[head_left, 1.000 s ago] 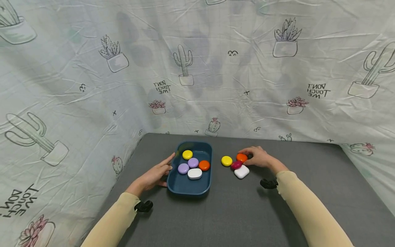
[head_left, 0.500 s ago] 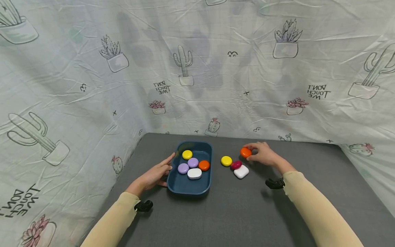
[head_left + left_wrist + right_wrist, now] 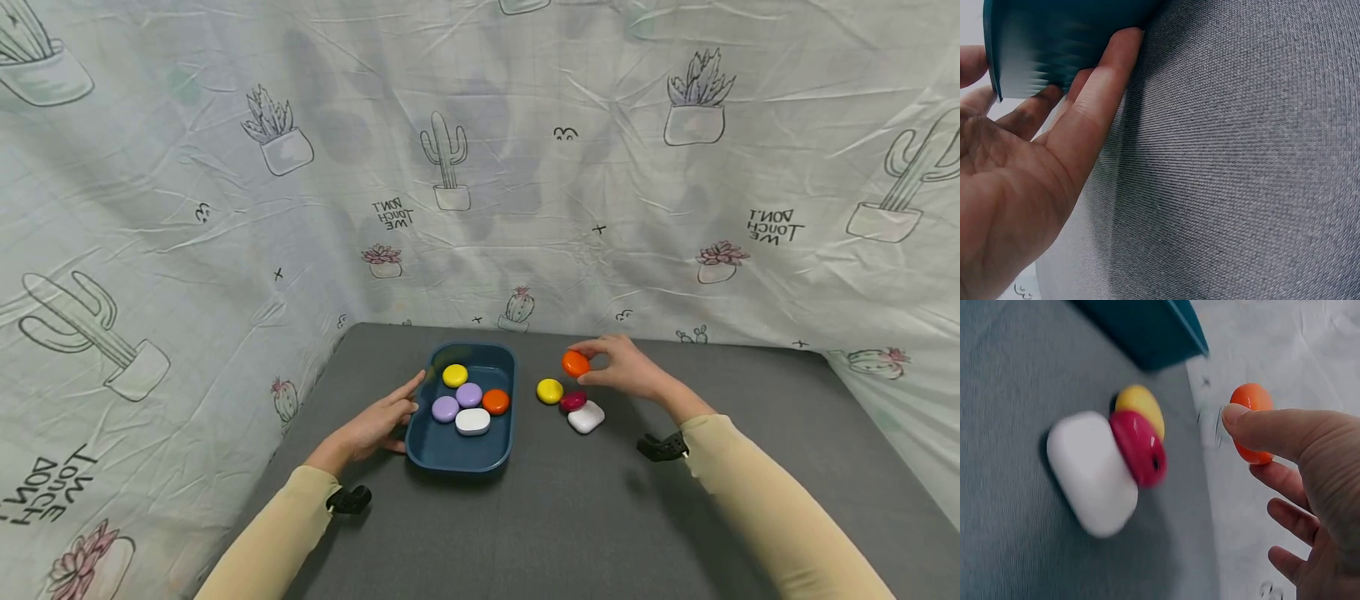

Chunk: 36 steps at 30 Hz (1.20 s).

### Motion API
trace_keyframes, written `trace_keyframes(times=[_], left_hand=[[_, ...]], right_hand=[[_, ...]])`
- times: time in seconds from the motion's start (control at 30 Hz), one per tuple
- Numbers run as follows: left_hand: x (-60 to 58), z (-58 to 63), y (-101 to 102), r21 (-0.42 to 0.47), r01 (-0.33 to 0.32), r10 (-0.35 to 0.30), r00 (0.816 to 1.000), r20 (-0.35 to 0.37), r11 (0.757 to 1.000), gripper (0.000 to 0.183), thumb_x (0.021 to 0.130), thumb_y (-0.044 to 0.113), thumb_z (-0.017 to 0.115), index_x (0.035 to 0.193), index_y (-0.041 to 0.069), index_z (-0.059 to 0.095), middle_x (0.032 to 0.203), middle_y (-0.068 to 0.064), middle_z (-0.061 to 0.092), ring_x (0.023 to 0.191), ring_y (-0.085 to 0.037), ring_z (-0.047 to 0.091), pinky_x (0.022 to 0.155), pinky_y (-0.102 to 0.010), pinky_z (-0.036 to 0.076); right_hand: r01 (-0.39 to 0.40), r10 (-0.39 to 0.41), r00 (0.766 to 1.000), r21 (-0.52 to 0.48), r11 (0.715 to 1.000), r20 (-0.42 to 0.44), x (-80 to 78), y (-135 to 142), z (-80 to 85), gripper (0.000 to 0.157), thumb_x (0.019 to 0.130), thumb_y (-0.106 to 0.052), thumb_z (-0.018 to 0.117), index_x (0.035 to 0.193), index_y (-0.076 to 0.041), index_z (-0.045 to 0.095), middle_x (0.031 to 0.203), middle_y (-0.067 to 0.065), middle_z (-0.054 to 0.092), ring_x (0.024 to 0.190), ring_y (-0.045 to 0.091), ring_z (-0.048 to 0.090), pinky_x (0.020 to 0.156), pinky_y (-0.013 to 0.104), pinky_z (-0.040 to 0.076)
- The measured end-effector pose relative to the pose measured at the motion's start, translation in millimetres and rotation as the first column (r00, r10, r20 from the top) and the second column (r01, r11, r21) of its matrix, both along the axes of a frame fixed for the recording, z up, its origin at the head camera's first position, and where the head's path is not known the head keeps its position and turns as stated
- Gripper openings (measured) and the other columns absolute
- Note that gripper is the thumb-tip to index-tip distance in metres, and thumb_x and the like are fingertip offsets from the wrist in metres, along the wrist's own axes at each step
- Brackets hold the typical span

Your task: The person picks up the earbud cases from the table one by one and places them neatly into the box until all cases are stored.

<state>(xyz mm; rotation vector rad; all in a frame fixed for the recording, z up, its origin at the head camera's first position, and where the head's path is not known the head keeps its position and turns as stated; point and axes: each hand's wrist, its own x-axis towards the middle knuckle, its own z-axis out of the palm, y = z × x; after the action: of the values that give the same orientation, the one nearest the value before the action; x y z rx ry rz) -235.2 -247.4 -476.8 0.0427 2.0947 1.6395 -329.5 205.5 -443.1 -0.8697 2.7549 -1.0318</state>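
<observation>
My right hand [image 3: 622, 367] pinches a smooth orange rounded piece [image 3: 576, 363] between thumb and fingertips, above the table. In the right wrist view the same orange piece [image 3: 1254, 397] shows, with the other fingers loosely bent below. Under that hand lie a yellow round piece [image 3: 550, 391], a magenta piece [image 3: 573, 402] and a white piece [image 3: 586, 417], close together. My left hand [image 3: 375, 427] rests against the left side of a blue tray [image 3: 459, 462]. The left wrist view shows its fairly straight fingers [image 3: 1094, 103] touching the outside of the tray wall [image 3: 1016, 37].
Inside the tray lie a yellow piece [image 3: 454, 376], two lilac pieces [image 3: 468, 395], an orange piece [image 3: 496, 402] and a white piece [image 3: 472, 422]. A grey tabletop [image 3: 570, 517] carries everything. A patterned cloth [image 3: 525, 167] hangs behind and to the left.
My right hand has lifted the orange piece off the group, first up and rightward, then left toward the tray. My left hand and the tray have stayed in place.
</observation>
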Motion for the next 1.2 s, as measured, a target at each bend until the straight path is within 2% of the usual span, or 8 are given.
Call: trace_keyframes(times=[0.3, 0.57, 0.87, 1.2], left_hand=[[-0.4, -0.8, -0.5, 0.000, -0.002, 0.002, 1.000, -0.003, 1.000, 0.064, 0.109, 0.025, 0.043, 0.163, 0.044, 0.014, 0.164, -0.019, 0.023, 0.133, -0.039, 0.050, 0.082, -0.052, 0.057], [-2.8, -4.0, -1.4, 0.001, -0.021, 0.021, 1.000, 0.007, 1.000, 0.063, 0.108, 0.026, 0.046, 0.161, 0.049, 0.020, 0.165, -0.014, 0.024, 0.133, -0.038, 0.051, 0.081, -0.052, 0.058], [-3.8, -6.2, -3.5, 0.011, 0.001, -0.001, 1.000, -0.002, 1.000, 0.064, 0.108, 0.026, 0.045, 0.162, 0.047, 0.018, 0.164, -0.015, 0.024, 0.133, -0.038, 0.050, 0.081, -0.052, 0.057], [-3.8, -5.8, -4.2, 0.012, 0.000, 0.000, 1.000, -0.002, 1.000, 0.063, 0.109, 0.026, 0.045, 0.162, 0.047, 0.019, 0.165, -0.015, 0.024, 0.134, -0.039, 0.050, 0.080, -0.052, 0.058]], right_hand=[[-0.079, 0.079, 0.997, 0.014, 0.997, -0.005, 12.4, -39.6, 14.7, 0.052, 0.087, -0.024, 0.083, 0.137, -0.020, 0.068, 0.122, 0.003, 0.065, 0.119, 0.032, 0.042, 0.092, 0.051, 0.040], [-0.136, 0.135, 0.991, 0.039, 0.990, 0.013, 20.3, -70.6, 24.6, 0.052, 0.087, -0.030, 0.083, 0.137, -0.026, 0.068, 0.127, -0.001, 0.064, 0.117, 0.029, 0.042, 0.091, 0.046, 0.041], [-0.205, 0.205, 0.979, 0.063, 0.977, -0.002, 27.0, -102.4, 29.9, 0.053, 0.088, -0.029, 0.083, 0.137, -0.023, 0.067, 0.122, -0.001, 0.064, 0.111, 0.025, 0.044, 0.088, 0.042, 0.040], [-0.269, 0.272, 0.962, 0.109, 0.957, -0.010, 29.6, -133.0, 31.8, 0.052, 0.088, -0.029, 0.082, 0.138, -0.024, 0.067, 0.122, -0.001, 0.064, 0.113, 0.026, 0.045, 0.088, 0.040, 0.043]])
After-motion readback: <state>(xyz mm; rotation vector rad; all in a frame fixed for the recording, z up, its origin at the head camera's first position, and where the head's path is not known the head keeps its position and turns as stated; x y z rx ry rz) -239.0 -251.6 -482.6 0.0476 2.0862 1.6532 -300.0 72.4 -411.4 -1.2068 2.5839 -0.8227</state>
